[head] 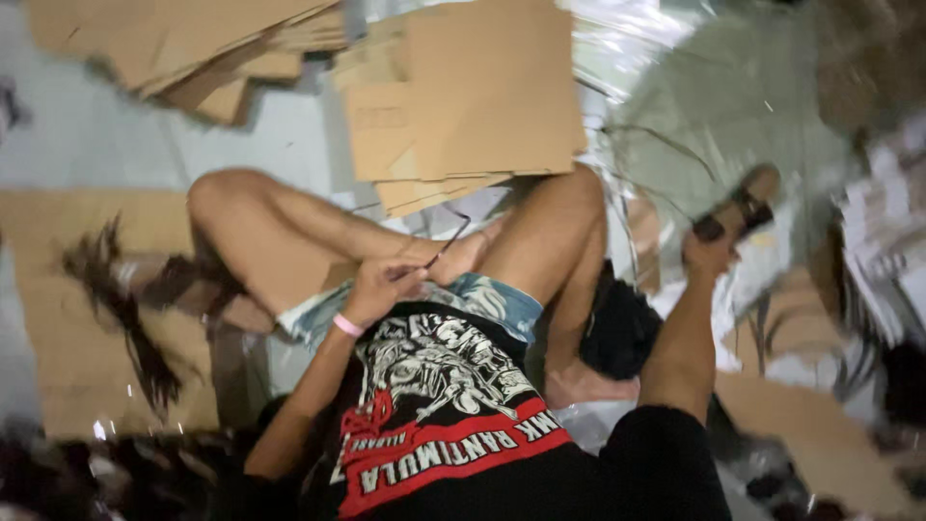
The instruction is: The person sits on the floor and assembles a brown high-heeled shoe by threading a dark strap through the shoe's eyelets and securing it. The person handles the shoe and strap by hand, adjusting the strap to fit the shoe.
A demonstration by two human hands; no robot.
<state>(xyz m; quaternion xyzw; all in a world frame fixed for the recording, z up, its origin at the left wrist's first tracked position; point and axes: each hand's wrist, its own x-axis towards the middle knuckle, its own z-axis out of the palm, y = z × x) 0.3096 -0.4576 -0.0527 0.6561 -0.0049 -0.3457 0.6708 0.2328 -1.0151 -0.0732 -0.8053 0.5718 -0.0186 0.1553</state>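
The floor (87, 135) is pale grey and takes up most of the view, strewn with flat material. A big stack of brown cardboard sheets (482, 87) lies just beyond the person's bent knees, and a second heap of cardboard (183, 43) sits at the upper left, well apart from it. Crinkled clear plastic film (733, 106) covers the floor to the right. More flattened cardboard (810, 425) lies at the lower right.

The person sits on the floor with legs folded, wearing a black printed shirt (453, 425) and patterned shorts (492, 299).

The right hand (714, 253) is raised out to the side over the plastic film, its fingers wrapped closed around a dark tool with a brown handle (743, 205), which slants up and to the right; blur hides what kind of tool it is.

The left hand (378, 287) rests at the lap, between the knees, with a pink wristband (346, 325) on the wrist. Its fingers curl around a thin dark cord or wire (451, 239), which runs up towards the cardboard stack.
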